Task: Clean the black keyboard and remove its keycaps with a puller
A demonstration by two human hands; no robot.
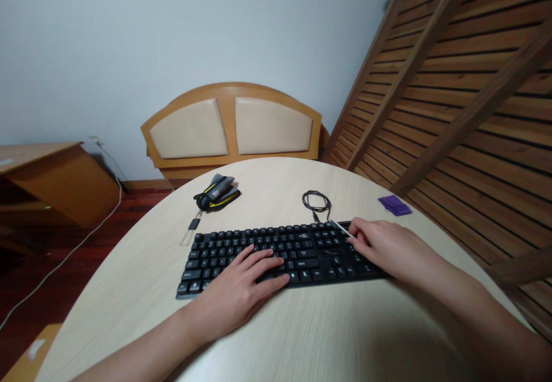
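Lying crosswise through the middle of the head view, a black keyboard [304, 255] rests on the pale round counter [310, 342], tilted a little so that its left end sits lower in the frame. The left hand [245, 287] comes in from the lower left and lies palm down over the front edge left of the keyboard's middle, its fingers loosely spread on the keys and gripping nothing. The right hand [382, 247] reaches in from the lower right over the keyboard's right end, its thumb and fingers pinched together on a thin pale stick [342, 229]. The stick slants up and left, its far tip at the keyboard's back edge. The keyboard thus lies under both hands, with its middle keys showing between them.

Just above that edge, right of centre, is a black coiled cable [315, 192]. Above the keyboard's left end sits a dark grey and yellow bundle [218, 192], and below it a small wire tool [194, 224] with a dark block. A folded purple cloth [394, 205] lies near the counter's right edge. Behind, a padded wooden headboard [231, 129] stands at centre, with a slatted panel [457, 114] at upper right.
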